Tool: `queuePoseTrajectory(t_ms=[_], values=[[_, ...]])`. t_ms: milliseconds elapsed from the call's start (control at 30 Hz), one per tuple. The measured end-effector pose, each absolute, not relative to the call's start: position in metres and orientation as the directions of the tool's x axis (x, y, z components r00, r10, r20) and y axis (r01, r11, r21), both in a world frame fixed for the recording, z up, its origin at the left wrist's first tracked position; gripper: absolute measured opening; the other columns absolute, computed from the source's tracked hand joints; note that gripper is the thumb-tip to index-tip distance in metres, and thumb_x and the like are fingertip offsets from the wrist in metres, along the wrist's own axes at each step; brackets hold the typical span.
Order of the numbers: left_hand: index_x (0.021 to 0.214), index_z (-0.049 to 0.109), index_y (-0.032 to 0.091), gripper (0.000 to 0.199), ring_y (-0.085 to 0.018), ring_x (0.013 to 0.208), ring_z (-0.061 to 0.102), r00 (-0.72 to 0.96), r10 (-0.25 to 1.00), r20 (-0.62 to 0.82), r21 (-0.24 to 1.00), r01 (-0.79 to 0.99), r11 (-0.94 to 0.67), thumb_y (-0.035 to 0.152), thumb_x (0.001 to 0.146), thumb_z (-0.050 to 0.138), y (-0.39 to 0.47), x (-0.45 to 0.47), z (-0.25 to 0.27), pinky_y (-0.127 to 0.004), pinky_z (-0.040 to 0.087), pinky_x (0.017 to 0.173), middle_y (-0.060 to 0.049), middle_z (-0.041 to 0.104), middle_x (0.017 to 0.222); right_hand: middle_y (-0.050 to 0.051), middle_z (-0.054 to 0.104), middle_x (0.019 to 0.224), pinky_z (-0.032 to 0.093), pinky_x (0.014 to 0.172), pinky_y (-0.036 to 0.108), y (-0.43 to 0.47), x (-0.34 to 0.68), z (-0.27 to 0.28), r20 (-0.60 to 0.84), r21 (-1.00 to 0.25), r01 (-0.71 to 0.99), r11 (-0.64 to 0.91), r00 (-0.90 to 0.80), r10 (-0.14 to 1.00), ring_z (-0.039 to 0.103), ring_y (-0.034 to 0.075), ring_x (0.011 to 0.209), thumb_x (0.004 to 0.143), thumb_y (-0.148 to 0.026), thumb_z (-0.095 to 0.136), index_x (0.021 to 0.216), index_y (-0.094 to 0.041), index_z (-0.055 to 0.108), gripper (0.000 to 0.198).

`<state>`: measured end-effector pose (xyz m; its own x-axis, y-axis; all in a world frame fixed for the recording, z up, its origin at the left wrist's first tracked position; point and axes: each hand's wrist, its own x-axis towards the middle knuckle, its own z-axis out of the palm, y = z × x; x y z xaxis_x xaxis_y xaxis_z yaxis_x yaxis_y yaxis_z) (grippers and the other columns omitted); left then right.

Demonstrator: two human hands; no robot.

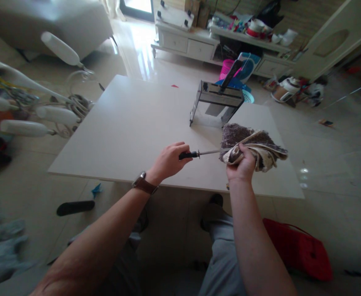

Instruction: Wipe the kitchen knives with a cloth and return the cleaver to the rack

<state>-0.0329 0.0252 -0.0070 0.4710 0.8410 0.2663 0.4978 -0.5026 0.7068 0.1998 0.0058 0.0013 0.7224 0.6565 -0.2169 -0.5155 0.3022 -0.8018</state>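
Left grip (173, 159) is clasping a black-handled metal rod (209, 152); right grip (243, 165) is pinching a bunched cloth (257, 142) against it.

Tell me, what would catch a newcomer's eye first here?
Probably the brown cloth in the right grip, meeting a slim metal tool held in the left grip. Beyond them, a dark-framed stand with a black handle jutting up is on the white table. A red bag sits at lower right.
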Motion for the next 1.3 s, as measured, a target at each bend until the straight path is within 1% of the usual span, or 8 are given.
queuePoseTrajectory(t_ms=[133, 333, 500, 667, 800, 1033, 1200, 1300], values=[[0.083, 0.065, 0.018, 0.012, -0.016, 0.076, 0.055, 0.45, 0.842, 0.298, 0.718, 0.476, -0.508, 0.026, 0.089, 0.073, 0.018, -0.02, -0.005, -0.029, 0.039, 0.07, -0.004, 0.064, 0.087, -0.008, 0.068, 0.074, 0.06, 0.061, 0.019, 0.004, 0.181, -0.001, -0.29, -0.789, -0.579, 0.204, 0.645, 0.707, 0.067, 0.009, 0.064, 0.066, -0.014, 0.082, 0.079, -0.02, 0.061, 0.026], [0.08, 0.066, 0.018, 0.012, -0.014, 0.072, 0.055, 0.395, 0.851, 0.346, 0.732, 0.454, -0.508, 0.024, 0.088, 0.073, 0.012, -0.01, -0.004, -0.027, 0.039, 0.067, -0.004, 0.064, 0.085, -0.007, 0.069, 0.071, 0.06, 0.063, 0.018, 0.0, 0.154, -0.006, -0.331, -0.773, -0.631, 0.065, 0.488, 0.807, 0.066, 0.008, 0.063, 0.061, -0.01, 0.082, 0.079, -0.017, 0.063, 0.027], [0.078, 0.068, 0.018, 0.012, -0.014, 0.07, 0.056, 0.363, 0.867, 0.341, 0.729, 0.48, -0.488, 0.025, 0.086, 0.074, 0.011, -0.012, -0.004, -0.028, 0.04, 0.066, -0.004, 0.065, 0.082, -0.006, 0.07, 0.072, 0.059, 0.059, 0.018, 0.0, 0.152, -0.01, -0.368, -0.765, -0.644, 0.005, 0.442, 0.818, 0.065, 0.008, 0.06, 0.058, -0.012, 0.084, 0.079, -0.016, 0.063, 0.03], [0.081, 0.073, 0.019, 0.012, -0.015, 0.07, 0.057, 0.393, 0.873, 0.29, 0.735, 0.492, -0.466, 0.03, 0.086, 0.075, 0.015, -0.018, -0.002, -0.028, 0.039, 0.066, -0.005, 0.07, 0.084, -0.007, 0.068, 0.07, 0.061, 0.059, 0.018, 0.003, 0.162, -0.007, -0.323, -0.783, -0.616, 0.087, 0.522, 0.789, 0.066, 0.008, 0.06, 0.061, -0.01, 0.082, 0.078, -0.018, 0.062, 0.028], [0.09, 0.078, 0.021, 0.015, -0.017, 0.073, 0.06, 0.344, 0.915, 0.21, 0.718, 0.581, -0.383, 0.035, 0.089, 0.072, 0.021, -0.029, 0.0, -0.03, 0.038, 0.066, -0.007, 0.075, 0.088, -0.008, 0.068, 0.071, 0.061, 0.058, 0.018, 0.007, 0.183, 0.002, -0.265, -0.799, -0.563, 0.21, 0.645, 0.717, 0.066, 0.008, 0.061, 0.066, -0.009, 0.08, 0.077, -0.02, 0.062, 0.024], [0.085, 0.078, 0.021, 0.026, -0.015, 0.06, 0.046, 0.321, 0.945, 0.062, 0.687, 0.673, -0.274, 0.039, 0.093, 0.061, 0.03, -0.047, 0.005, -0.032, 0.026, 0.06, -0.004, 0.066, 0.067, -0.009, 0.067, 0.073, 0.062, 0.064, 0.019, 0.008, 0.227, 0.012, -0.162, -0.807, -0.447, 0.385, 0.796, 0.584, 0.069, 0.008, 0.068, 0.071, -0.011, 0.073, 0.077, -0.022, 0.058, 0.02], [0.073, 0.072, 0.019, 0.03, -0.014, 0.058, 0.044, 0.336, 0.942, 0.012, 0.723, 0.648, -0.241, 0.038, 0.091, 0.057, 0.03, -0.045, 0.009, -0.031, 0.024, 0.059, -0.002, 0.06, 0.06, -0.009, 0.067, 0.072, 0.061, 0.063, 0.02, 0.004, 0.223, 0.013, -0.164, -0.799, -0.499, 0.335, 0.717, 0.678, 0.068, 0.008, 0.065, 0.071, -0.015, 0.078, 0.075, -0.021, 0.058, 0.021], [0.07, 0.07, 0.018, 0.035, -0.014, 0.056, 0.046, 0.376, 0.925, -0.047, 0.791, 0.58, -0.196, 0.04, 0.091, 0.053, 0.03, -0.039, 0.005, -0.03, 0.026, 0.058, -0.002, 0.06, 0.058, -0.008, 0.067, 0.07, 0.059, 0.06, 0.018, 0.003, 0.211, 0.015, -0.177, -0.792, -0.527, 0.308, 0.681, 0.711, 0.066, 0.008, 0.062, 0.068, -0.017, 0.082, 0.076, -0.02, 0.061, 0.023]])
